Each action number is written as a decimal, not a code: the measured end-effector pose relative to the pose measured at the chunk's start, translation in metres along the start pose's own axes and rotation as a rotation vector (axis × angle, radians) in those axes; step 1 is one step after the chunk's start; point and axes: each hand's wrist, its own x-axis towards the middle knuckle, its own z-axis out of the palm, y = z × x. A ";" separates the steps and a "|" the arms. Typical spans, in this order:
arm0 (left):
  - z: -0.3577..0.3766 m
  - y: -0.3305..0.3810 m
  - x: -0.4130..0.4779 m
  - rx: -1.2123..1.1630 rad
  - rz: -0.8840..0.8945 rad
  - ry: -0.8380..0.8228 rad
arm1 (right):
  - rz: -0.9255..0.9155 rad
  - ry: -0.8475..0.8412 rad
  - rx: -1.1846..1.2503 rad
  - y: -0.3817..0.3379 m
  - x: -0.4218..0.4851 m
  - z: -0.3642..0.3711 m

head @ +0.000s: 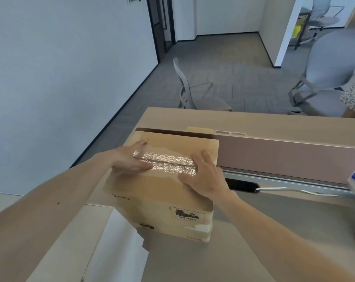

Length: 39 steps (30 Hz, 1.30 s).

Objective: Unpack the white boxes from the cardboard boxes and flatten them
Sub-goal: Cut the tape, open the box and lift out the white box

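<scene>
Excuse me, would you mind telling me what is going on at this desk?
A person is working on a cardboard box that stands on the desk. The left hand rests at the left end of the box's taped seam, and the right hand at the right end. The flaps are closed under crinkled tape, so this box is not yet unpacked. A flat white piece lies beside it.

desk [294, 210] | pink divider [284, 157] upright along desk rear | white cable [271, 188] below divider | grey chair [209, 103] beyond desk | second chair [331, 58] far right | carpet [223, 58]
</scene>
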 end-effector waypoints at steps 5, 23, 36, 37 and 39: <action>-0.005 0.020 -0.011 -0.019 0.034 0.102 | 0.008 0.069 0.060 0.002 -0.012 -0.013; 0.074 0.235 -0.106 -0.010 0.224 0.288 | 0.084 0.345 0.064 0.163 -0.171 -0.145; 0.317 0.316 -0.169 -0.099 0.230 0.035 | 0.206 0.101 0.056 0.337 -0.335 -0.095; 0.330 0.317 -0.171 -0.116 0.222 0.032 | 0.217 0.083 0.070 0.345 -0.343 -0.089; 0.353 0.317 -0.175 -0.134 0.191 0.033 | 0.236 0.059 0.098 0.358 -0.356 -0.076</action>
